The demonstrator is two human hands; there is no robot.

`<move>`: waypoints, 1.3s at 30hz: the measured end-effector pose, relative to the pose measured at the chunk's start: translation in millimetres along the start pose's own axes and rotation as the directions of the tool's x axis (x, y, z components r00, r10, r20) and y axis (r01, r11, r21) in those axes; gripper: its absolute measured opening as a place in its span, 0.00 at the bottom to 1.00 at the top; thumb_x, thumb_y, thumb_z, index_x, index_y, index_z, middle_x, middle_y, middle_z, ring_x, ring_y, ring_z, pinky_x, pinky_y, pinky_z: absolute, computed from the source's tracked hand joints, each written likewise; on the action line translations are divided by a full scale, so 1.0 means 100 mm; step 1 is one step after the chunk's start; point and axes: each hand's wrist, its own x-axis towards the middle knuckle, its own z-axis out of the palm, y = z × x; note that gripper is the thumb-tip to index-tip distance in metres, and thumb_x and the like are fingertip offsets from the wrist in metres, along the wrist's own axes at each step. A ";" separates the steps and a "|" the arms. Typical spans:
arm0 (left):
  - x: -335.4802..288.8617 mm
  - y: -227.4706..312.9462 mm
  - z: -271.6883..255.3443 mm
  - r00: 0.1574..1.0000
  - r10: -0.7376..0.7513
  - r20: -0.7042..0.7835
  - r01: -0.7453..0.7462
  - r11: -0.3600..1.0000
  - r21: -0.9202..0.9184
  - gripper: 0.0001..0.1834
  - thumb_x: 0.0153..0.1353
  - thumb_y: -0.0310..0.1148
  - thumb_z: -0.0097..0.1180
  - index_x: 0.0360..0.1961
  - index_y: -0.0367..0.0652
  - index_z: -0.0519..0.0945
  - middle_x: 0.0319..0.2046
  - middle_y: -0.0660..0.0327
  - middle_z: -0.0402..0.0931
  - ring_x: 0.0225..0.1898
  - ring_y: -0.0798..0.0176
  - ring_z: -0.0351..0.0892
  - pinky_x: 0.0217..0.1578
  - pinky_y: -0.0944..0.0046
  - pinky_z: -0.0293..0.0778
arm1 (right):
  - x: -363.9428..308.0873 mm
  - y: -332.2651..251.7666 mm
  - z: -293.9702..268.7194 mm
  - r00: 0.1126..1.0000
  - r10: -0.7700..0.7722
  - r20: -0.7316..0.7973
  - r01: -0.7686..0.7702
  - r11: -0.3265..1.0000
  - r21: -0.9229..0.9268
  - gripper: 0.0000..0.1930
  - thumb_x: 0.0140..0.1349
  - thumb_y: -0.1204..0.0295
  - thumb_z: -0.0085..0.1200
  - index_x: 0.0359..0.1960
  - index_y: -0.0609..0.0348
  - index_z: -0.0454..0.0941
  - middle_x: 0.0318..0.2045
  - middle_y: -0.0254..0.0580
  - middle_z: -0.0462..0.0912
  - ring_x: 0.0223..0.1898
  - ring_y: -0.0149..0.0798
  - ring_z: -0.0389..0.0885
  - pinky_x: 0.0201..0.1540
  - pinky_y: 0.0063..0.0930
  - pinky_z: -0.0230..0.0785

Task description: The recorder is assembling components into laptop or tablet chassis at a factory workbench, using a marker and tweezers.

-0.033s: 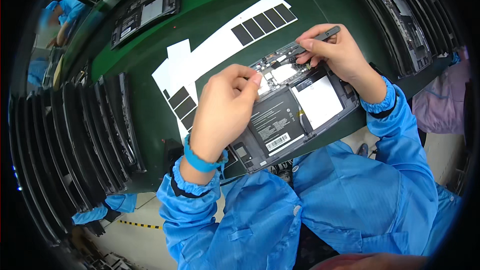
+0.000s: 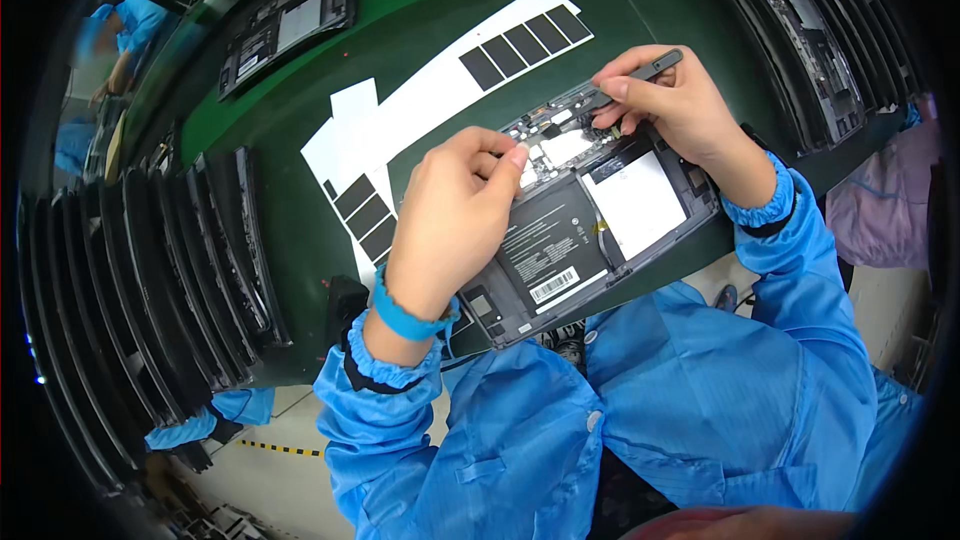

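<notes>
The open grey device chassis (image 2: 520, 318) lies slantwise in the centre of the frame, its circuit board (image 2: 565, 147) bared toward the upper edge, probably so both hands can reach its small parts. The right hand (image 2: 665, 105) grasps a dark slim tool (image 2: 658, 67) much like a pen, seemingly for fine control, its tip end hidden by the fingers. The left hand (image 2: 450, 215) brings thumb and forefinger together over the board's left end, perhaps to steady it; whether anything is pinched there I cannot tell. On the green tabletop (image 2: 650, 5), white sheets (image 2: 425, 85) bearing black rectangles lie just beyond the chassis. Upright dark panels (image 2: 140, 280) crowd the left, another stack (image 2: 800, 50) the upper right; a blue-clad person (image 2: 140, 25) shows at upper left, and striped tape (image 2: 282, 449) marks the pale floor at lower left.
</notes>
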 end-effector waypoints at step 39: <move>0.55 0.28 0.22 0.981 -0.196 -0.003 0.190 0.946 0.264 0.15 0.57 0.34 0.63 0.22 0.32 0.82 0.15 0.58 0.78 0.15 0.69 0.76 0.17 0.69 0.71 | -0.03 0.15 0.00 0.990 -0.066 -0.123 0.053 0.993 -0.103 0.09 0.58 0.74 0.60 0.35 0.69 0.81 0.27 0.45 0.85 0.30 0.32 0.85 0.33 0.22 0.77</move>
